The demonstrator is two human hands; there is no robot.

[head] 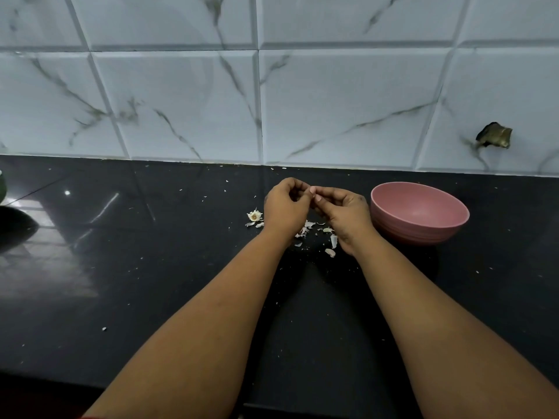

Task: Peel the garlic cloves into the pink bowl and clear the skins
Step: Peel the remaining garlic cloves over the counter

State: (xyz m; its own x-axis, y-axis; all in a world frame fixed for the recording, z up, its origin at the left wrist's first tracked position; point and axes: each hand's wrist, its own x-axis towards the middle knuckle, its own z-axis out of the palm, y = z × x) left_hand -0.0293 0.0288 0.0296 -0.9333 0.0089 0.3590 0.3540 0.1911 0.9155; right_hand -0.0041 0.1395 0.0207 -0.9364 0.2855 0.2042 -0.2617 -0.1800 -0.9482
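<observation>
A white marble-veined tiled wall [272, 86] rises behind a black polished desk [151, 297] that fills the lower half of the view. Two bare forearms reach forward from the near edge and meet above the desk's far part. The pink bowl [420, 211] stands upright on the desk just to the right of the right hand [343, 213], close to it; nothing can be made out inside it. The left hand [286, 207] and the right hand are raised together, fingers curled inward, their tips meeting around a small pale garlic clove [313, 193] pinched between them; most of the clove is hidden by the fingers. Below and between the wrists, loose garlic skins [331, 244] lie scattered on the desk. A dried garlic root base [254, 216] sits just left of the left hand, with small flecks strewn around.
</observation>
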